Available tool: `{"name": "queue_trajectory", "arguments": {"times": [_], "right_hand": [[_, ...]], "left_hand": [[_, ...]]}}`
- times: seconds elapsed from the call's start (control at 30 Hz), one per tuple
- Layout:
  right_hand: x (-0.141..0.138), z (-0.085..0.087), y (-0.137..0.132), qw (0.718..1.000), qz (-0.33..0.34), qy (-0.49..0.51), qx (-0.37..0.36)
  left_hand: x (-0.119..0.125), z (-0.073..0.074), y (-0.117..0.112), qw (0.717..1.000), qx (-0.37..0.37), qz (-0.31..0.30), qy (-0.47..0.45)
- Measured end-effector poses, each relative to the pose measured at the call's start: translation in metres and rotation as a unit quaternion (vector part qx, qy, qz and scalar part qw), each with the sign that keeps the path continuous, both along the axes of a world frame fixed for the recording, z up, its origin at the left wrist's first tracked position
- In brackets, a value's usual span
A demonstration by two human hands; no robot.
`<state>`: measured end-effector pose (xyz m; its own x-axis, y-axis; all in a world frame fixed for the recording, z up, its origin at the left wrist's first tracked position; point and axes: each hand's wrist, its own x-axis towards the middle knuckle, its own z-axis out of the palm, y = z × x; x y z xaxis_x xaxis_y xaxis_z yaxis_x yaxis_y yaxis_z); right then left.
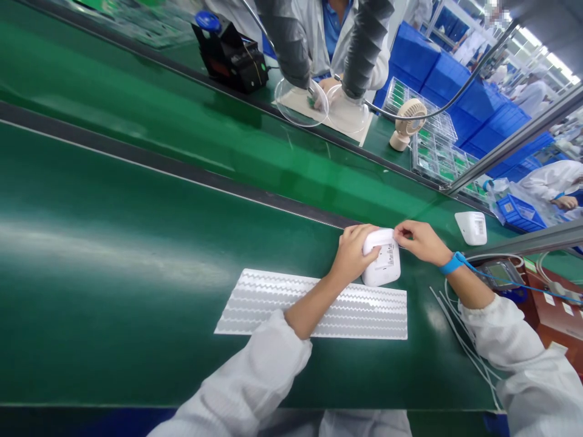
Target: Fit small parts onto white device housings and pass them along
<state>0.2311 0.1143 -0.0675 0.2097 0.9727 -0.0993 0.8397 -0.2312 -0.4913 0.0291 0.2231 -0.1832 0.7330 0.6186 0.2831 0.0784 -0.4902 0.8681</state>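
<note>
My left hand (354, 252) is wrapped round a white plastic device (386, 267) with rounded corners, its thumb across the face that carries a printed label. The device stands tilted on the green bench, at the far edge of a sheet of white strips with wavy edges (364, 309). At the device's upper right corner, my right hand (416, 237) has its fingertips pinched together. Whatever is between those fingertips is too small to tell. A blue wrist strap (452, 263) with a cord is on my right wrist. My left forearm passes over the sheet.
A second white device (472, 228) stands to the right by a metal frame post. Thin grey cables (469, 346) and a handheld meter (501, 273) lie right of my arm. Across the green conveyor belt (218, 139) a co-worker sits behind two extraction hoses, near a small fan (410, 118).
</note>
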Motion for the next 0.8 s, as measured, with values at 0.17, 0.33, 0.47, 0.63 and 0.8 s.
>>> {"name": "queue_trajectory", "arguments": {"times": [0.17, 0.33, 0.47, 0.63, 0.8], "right_hand": [[-0.003, 0.002, 0.002, 1.000, -0.012, -0.012, -0.010], [-0.009, 0.000, 0.005, 0.999, -0.042, -0.025, -0.010], [-0.012, -0.001, 0.009, 0.994, -0.094, -0.025, -0.044], [-0.005, -0.009, 0.012, 0.983, -0.168, 0.024, -0.070], [0.008, -0.018, 0.007, 0.947, -0.207, 0.236, -0.064]], "left_hand": [[0.000, 0.001, 0.000, 1.000, 0.006, 0.000, 0.010], [0.000, 0.002, 0.000, 1.000, -0.002, -0.001, 0.014], [0.000, 0.005, -0.001, 1.000, -0.012, 0.000, 0.011], [0.000, 0.006, -0.002, 1.000, -0.010, 0.001, 0.012], [0.001, 0.006, -0.002, 1.000, -0.008, 0.004, 0.011]]}}
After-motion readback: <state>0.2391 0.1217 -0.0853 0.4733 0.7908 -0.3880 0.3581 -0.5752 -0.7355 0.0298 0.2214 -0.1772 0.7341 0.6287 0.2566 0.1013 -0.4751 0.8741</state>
